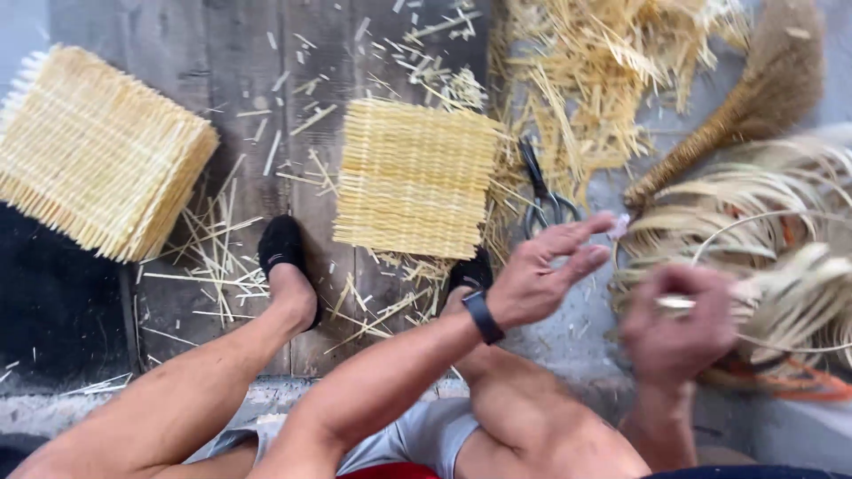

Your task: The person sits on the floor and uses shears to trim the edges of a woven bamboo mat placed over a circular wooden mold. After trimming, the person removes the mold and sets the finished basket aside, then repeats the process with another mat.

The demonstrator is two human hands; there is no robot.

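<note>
My left hand [546,270] was up in the air with the fingers spread out and nothing in them. It reached toward the right, near a coil of thin pale strips [781,257]. My right hand [679,328] was blurry. It looked curled around one pale strip [676,303] from that coil, right at the coil's near edge, but I cannot tell how tight it held.

A black band [482,317] sat on my left wrist. A woven mat [415,177] lay flat on the wooden boards [240,71], just past my black shoes [282,244]. A stack of woven mats [98,151] sat far to the left. Scissors [543,197] lay on the ground between the mat and the coil. A pile of loose straw bits [603,62] was behind them. A broom [754,98] lay beside the coil.
</note>
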